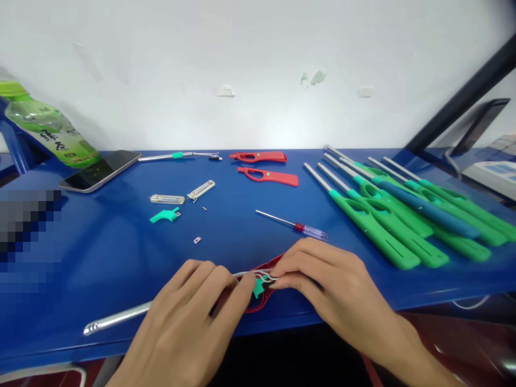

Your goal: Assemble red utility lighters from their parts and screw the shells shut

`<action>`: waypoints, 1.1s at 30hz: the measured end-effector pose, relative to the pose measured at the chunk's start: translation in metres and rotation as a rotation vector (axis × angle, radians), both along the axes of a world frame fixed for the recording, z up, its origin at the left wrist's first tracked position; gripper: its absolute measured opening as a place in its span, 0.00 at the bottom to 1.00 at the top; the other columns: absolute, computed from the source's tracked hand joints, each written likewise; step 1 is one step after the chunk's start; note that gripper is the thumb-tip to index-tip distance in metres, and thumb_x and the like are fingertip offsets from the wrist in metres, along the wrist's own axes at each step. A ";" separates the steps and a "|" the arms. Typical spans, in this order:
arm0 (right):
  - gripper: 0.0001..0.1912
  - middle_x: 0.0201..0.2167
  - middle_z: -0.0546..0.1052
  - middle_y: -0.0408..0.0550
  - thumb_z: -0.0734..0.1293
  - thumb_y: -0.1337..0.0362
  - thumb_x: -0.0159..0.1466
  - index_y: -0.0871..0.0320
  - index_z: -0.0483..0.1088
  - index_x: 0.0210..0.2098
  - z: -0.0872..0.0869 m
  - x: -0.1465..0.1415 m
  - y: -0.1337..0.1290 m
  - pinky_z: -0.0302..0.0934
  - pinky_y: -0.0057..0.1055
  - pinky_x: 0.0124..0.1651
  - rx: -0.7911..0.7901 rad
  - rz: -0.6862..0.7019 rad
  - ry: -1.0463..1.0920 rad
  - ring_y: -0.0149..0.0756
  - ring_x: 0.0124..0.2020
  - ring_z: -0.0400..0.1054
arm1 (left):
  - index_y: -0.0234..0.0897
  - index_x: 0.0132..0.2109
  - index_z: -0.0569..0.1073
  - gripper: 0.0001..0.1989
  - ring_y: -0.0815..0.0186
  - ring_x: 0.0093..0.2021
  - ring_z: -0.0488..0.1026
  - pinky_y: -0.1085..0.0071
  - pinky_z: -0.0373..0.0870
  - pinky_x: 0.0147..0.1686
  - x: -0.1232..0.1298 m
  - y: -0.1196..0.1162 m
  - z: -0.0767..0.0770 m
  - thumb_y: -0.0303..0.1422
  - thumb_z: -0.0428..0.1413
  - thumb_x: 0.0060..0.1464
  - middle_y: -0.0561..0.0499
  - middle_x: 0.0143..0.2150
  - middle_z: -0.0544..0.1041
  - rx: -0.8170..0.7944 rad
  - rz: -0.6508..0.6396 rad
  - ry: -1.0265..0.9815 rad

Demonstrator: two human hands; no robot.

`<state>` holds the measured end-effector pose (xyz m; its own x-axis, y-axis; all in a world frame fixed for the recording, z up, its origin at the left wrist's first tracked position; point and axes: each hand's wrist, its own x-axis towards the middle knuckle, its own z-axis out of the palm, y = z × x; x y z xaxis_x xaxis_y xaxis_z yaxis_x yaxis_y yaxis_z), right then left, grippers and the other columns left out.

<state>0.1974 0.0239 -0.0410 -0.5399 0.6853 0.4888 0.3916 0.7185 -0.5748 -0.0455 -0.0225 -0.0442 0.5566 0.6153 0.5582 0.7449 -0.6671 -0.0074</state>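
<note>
Near the front edge of the table, both my hands are on a partly assembled red gas lighter point(256, 309). Its silver metal tube point(116, 318) sticks out to the left, under my left hand point(185, 317). That hand is closed around the tube end of the body, thumb close to a green trigger piece point(258, 288). Thin white wires point(265, 277) loop over the open body beside the trigger. My right hand point(330, 285) pinches the lighter at those wires, where a dark part shows. The fingers hide most of the handle.
Two red casing halves point(269, 177), a screwdriver point(302, 227), two clear fuel tanks point(167, 199) and a loose green trigger point(165, 215) lie ahead. A wired tube point(165, 157) lies behind. Several green lighters point(374, 220) are at right; a phone point(100, 171) and bottle point(52, 129) at left.
</note>
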 end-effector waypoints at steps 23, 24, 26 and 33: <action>0.04 0.37 0.83 0.40 0.73 0.67 0.74 0.54 0.76 0.40 -0.002 0.001 0.002 0.66 0.33 0.48 0.030 -0.021 0.004 0.33 0.39 0.73 | 0.35 0.54 0.75 0.14 0.62 0.34 0.63 0.63 0.62 0.35 -0.004 0.000 0.003 0.22 0.45 0.75 0.50 0.37 0.71 -0.106 -0.038 0.069; 0.04 0.37 0.82 0.40 0.73 0.67 0.74 0.55 0.76 0.40 -0.002 0.001 0.001 0.66 0.33 0.48 0.040 -0.023 0.008 0.33 0.39 0.72 | 0.35 0.54 0.74 0.14 0.62 0.34 0.62 0.63 0.62 0.35 -0.004 0.000 0.003 0.22 0.45 0.75 0.50 0.37 0.71 -0.108 -0.038 0.069; 0.05 0.37 0.82 0.40 0.72 0.68 0.74 0.56 0.76 0.40 -0.002 0.000 -0.001 0.65 0.32 0.49 0.063 -0.029 0.023 0.33 0.40 0.72 | 0.35 0.54 0.74 0.14 0.62 0.33 0.62 0.63 0.62 0.35 -0.003 0.000 0.002 0.22 0.45 0.75 0.51 0.37 0.70 -0.095 -0.040 0.057; 0.06 0.37 0.82 0.38 0.73 0.71 0.73 0.56 0.75 0.40 -0.001 -0.003 -0.005 0.64 0.30 0.49 0.041 -0.018 0.063 0.29 0.39 0.73 | 0.35 0.57 0.73 0.14 0.61 0.34 0.62 0.63 0.62 0.36 -0.002 0.001 0.000 0.22 0.45 0.76 0.50 0.37 0.71 -0.085 -0.037 0.046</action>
